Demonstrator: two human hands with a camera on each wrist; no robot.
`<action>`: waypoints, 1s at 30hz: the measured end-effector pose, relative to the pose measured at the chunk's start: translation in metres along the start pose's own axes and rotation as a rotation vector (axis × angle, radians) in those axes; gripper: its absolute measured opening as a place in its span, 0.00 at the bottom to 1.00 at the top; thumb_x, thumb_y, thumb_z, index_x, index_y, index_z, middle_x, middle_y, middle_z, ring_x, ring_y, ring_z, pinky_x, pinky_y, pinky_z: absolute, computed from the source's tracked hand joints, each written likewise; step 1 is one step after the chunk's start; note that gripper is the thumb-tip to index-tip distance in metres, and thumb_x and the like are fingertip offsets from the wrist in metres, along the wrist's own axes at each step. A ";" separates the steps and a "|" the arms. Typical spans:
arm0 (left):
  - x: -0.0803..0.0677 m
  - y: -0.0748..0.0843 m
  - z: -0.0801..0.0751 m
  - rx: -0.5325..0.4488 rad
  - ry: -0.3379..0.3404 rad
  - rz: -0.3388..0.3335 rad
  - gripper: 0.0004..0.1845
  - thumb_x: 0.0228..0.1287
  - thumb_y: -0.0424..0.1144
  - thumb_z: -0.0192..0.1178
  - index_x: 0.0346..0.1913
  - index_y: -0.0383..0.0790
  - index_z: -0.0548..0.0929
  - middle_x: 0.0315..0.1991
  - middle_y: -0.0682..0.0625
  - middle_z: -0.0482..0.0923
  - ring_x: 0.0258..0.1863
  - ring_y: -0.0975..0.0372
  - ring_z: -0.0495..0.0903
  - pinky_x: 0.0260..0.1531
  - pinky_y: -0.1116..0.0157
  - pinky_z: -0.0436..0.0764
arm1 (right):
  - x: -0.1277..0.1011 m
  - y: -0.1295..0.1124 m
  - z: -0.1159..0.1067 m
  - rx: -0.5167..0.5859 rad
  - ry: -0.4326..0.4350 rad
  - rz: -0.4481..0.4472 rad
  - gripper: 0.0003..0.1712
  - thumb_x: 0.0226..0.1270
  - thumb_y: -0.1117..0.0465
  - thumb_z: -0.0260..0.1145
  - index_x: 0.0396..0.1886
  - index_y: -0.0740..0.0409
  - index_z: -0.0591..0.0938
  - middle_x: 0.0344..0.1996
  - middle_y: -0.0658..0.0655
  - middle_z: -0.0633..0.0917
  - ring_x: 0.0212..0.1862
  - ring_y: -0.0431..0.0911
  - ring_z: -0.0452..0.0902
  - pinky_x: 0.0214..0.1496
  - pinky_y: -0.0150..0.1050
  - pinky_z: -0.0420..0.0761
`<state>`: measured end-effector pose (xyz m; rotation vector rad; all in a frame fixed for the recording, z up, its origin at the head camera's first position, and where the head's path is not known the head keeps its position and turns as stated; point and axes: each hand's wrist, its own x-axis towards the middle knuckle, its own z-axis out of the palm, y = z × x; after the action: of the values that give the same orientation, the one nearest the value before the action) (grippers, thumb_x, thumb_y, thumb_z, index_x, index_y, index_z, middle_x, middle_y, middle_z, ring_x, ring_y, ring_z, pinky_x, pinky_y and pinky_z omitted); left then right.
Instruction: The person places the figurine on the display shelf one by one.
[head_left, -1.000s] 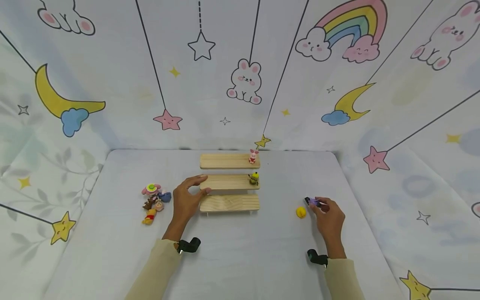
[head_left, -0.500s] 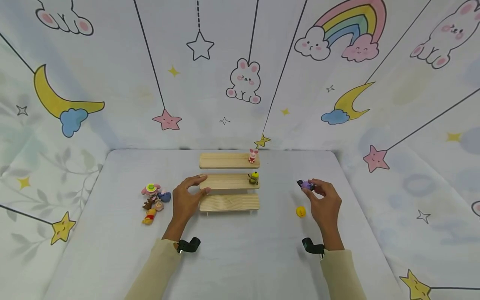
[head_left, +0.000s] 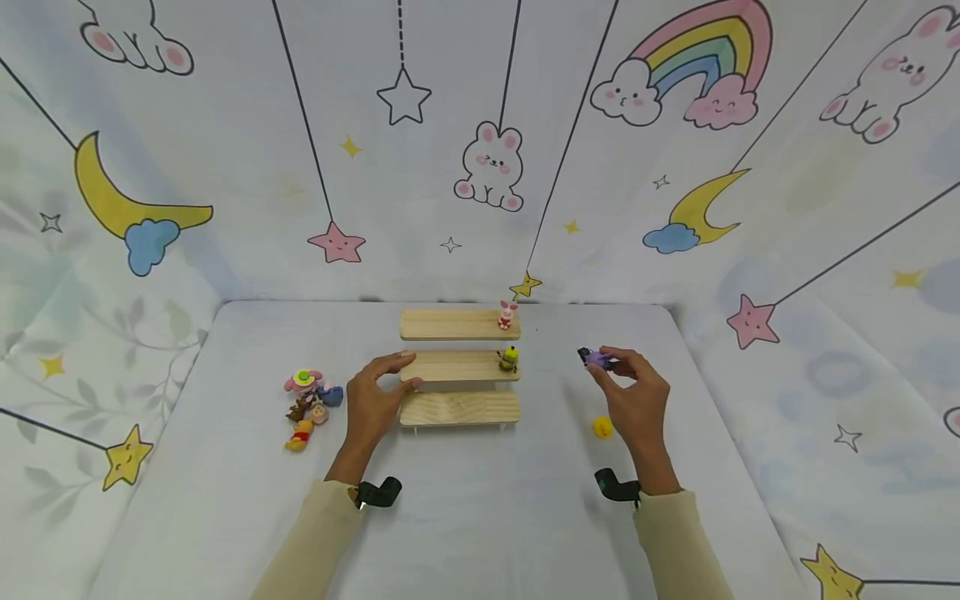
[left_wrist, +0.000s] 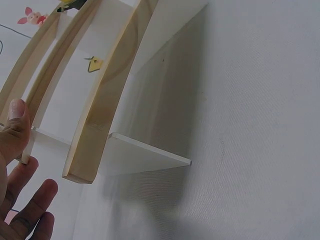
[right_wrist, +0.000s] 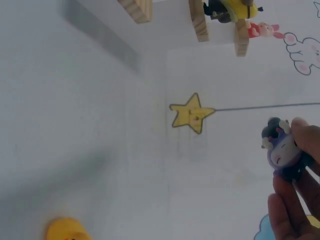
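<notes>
My left hand [head_left: 375, 404] grips the left end of the middle plank of a three-step wooden shelf [head_left: 450, 365], its thumb over the plank and a finger beneath it in the left wrist view. My right hand [head_left: 639, 404] pinches a small purple figurine [head_left: 596, 358] with a dark head part, held up to the right of the shelf. In the right wrist view the figurine [right_wrist: 285, 150] shows a white face and lies tilted between thumb and fingers. A pink piglet figurine [head_left: 507, 317] stands at the top plank's right end. A yellow-and-dark figurine [head_left: 508, 360] stands at the middle plank's right end.
A small round yellow toy [head_left: 602, 427] lies on the white table [head_left: 495, 517] near my right hand. Left of the shelf is a cluster of several figurines [head_left: 303, 381], with a yellow bear in a red shirt [head_left: 299, 435] at its front. A printed cloth [head_left: 420, 167] hangs behind.
My right hand has lifted the purple figurine and carried it away from me and leftward, past the yellow toy toward the shelf. My left hand has kept its place on the shelf.
</notes>
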<state>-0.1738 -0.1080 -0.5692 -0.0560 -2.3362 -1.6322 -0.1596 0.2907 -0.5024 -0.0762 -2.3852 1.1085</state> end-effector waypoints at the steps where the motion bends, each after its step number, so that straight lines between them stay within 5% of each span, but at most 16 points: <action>1: 0.000 0.000 0.000 0.001 -0.001 0.001 0.25 0.57 0.43 0.80 0.59 0.53 0.91 0.63 0.51 0.87 0.59 0.53 0.85 0.70 0.47 0.76 | 0.001 -0.003 0.001 -0.001 -0.003 -0.011 0.19 0.65 0.56 0.81 0.55 0.48 0.90 0.51 0.54 0.92 0.48 0.47 0.83 0.50 0.24 0.75; 8: 0.000 0.000 0.000 0.009 0.001 -0.010 0.24 0.57 0.44 0.80 0.59 0.53 0.91 0.63 0.52 0.87 0.59 0.53 0.85 0.71 0.47 0.75 | 0.005 -0.021 0.009 -0.006 -0.004 -0.093 0.21 0.64 0.57 0.82 0.56 0.53 0.90 0.49 0.57 0.91 0.48 0.47 0.81 0.52 0.27 0.74; 17: 0.000 -0.001 0.001 0.017 0.000 -0.024 0.24 0.57 0.45 0.80 0.59 0.54 0.91 0.63 0.53 0.87 0.60 0.54 0.85 0.72 0.48 0.75 | 0.014 -0.052 0.023 0.018 -0.022 -0.154 0.23 0.63 0.57 0.82 0.57 0.53 0.89 0.50 0.58 0.90 0.51 0.51 0.82 0.54 0.42 0.79; 30: 0.001 0.000 0.000 0.017 -0.002 -0.020 0.24 0.57 0.45 0.80 0.59 0.54 0.91 0.62 0.52 0.87 0.60 0.54 0.85 0.72 0.48 0.75 | 0.027 -0.092 0.046 0.016 -0.054 -0.286 0.23 0.62 0.55 0.83 0.55 0.55 0.90 0.48 0.57 0.90 0.49 0.50 0.84 0.52 0.46 0.84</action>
<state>-0.1743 -0.1080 -0.5690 -0.0309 -2.3593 -1.6228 -0.1902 0.2040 -0.4483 0.2943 -2.3421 1.0031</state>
